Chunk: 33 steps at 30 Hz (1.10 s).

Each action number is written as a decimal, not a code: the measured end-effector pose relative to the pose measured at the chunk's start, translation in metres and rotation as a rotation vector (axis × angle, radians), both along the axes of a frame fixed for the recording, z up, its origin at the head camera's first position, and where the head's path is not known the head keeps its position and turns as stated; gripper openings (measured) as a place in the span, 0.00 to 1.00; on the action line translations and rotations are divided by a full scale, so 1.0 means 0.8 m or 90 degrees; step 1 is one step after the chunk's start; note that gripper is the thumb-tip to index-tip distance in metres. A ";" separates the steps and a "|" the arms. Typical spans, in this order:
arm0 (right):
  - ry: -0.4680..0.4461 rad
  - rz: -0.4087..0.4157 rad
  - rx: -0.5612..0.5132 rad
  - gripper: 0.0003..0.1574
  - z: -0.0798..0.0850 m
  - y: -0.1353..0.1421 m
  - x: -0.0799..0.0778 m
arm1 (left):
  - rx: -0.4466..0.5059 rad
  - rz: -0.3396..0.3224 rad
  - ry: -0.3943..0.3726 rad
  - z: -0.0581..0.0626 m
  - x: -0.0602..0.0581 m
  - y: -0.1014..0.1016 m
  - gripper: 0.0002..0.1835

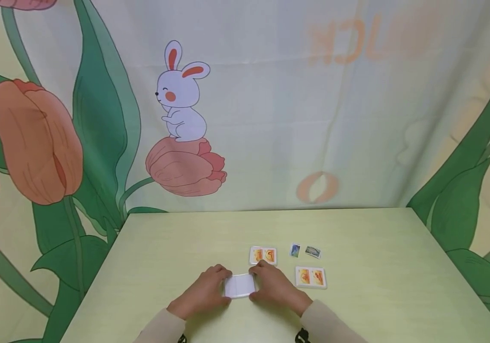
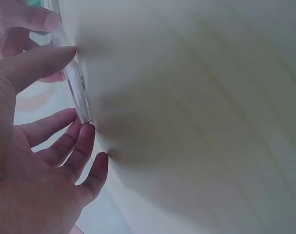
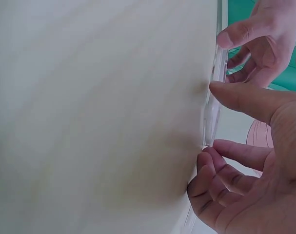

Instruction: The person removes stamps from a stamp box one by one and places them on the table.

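A flat white rectangular case (image 1: 239,286) with clear edges lies at the table's near middle, between both hands. My left hand (image 1: 204,291) grips its left end, thumb at the near corner and fingers at the far corner. At the opposite end, my right hand (image 1: 276,288) holds the case in the same way. The left wrist view shows the case's thin transparent edge (image 2: 79,90) between thumb and fingertips, low against the tabletop. In the right wrist view, the thumb and fingertips also meet the clear edge (image 3: 212,117). The contents of the case cannot be made out.
Just beyond the right hand lies a flat case with two orange pictures (image 1: 263,255). A similar case (image 1: 311,277) lies to the right. Two small picture pieces, one bluish (image 1: 295,250) and one greyish (image 1: 313,252), lie behind it. A printed curtain (image 1: 270,119) hangs behind the table (image 1: 378,286).
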State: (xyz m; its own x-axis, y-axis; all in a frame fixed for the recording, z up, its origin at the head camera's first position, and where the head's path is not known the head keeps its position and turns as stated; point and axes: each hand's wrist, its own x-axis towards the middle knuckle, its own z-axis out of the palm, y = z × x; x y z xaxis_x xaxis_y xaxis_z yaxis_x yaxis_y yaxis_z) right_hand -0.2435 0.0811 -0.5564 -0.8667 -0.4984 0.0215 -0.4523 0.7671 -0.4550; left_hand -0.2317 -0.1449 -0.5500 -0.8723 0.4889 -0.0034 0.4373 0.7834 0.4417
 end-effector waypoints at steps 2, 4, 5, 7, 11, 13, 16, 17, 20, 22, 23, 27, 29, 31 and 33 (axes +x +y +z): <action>-0.006 -0.008 -0.006 0.38 -0.002 -0.009 -0.002 | 0.012 0.005 -0.010 0.002 0.000 -0.009 0.31; -0.007 -0.011 -0.010 0.39 -0.003 -0.018 -0.004 | 0.022 0.010 -0.018 0.003 -0.001 -0.016 0.31; -0.006 -0.012 -0.013 0.39 -0.005 -0.022 -0.005 | 0.028 0.012 -0.021 0.004 -0.001 -0.020 0.31; -0.002 -0.014 -0.016 0.39 -0.006 -0.031 -0.007 | 0.032 0.018 -0.023 0.004 -0.001 -0.027 0.31; -0.001 -0.011 -0.038 0.38 -0.006 -0.046 -0.011 | 0.036 0.043 -0.021 0.002 -0.001 -0.041 0.30; -0.002 -0.010 -0.046 0.38 -0.006 -0.053 -0.013 | 0.038 0.055 -0.022 0.001 -0.001 -0.047 0.30; -0.001 -0.010 -0.053 0.38 -0.007 -0.063 -0.017 | 0.043 0.068 -0.023 0.001 -0.001 -0.056 0.30; 0.000 -0.012 -0.053 0.38 -0.008 -0.066 -0.019 | 0.041 0.071 -0.020 0.001 -0.001 -0.059 0.29; -0.004 -0.015 -0.050 0.38 -0.008 -0.078 -0.023 | 0.031 0.081 -0.013 0.000 -0.002 -0.068 0.29; -0.009 -0.019 -0.050 0.37 -0.006 -0.086 -0.026 | 0.027 0.091 -0.009 0.002 -0.002 -0.075 0.29; -0.011 -0.020 -0.049 0.37 -0.005 -0.089 -0.027 | 0.024 0.094 -0.006 0.002 -0.002 -0.078 0.29; -0.019 -0.019 -0.040 0.37 -0.002 -0.101 -0.030 | 0.029 0.101 0.001 0.005 0.000 -0.088 0.29; -0.018 -0.019 -0.034 0.37 -0.001 -0.102 -0.029 | 0.032 0.096 0.002 0.004 0.000 -0.090 0.29; -0.019 -0.015 -0.034 0.38 0.000 -0.101 -0.028 | 0.037 0.096 -0.005 0.003 0.000 -0.092 0.30; -0.026 -0.011 -0.041 0.39 0.004 -0.101 -0.025 | 0.038 0.103 -0.008 0.003 0.000 -0.095 0.31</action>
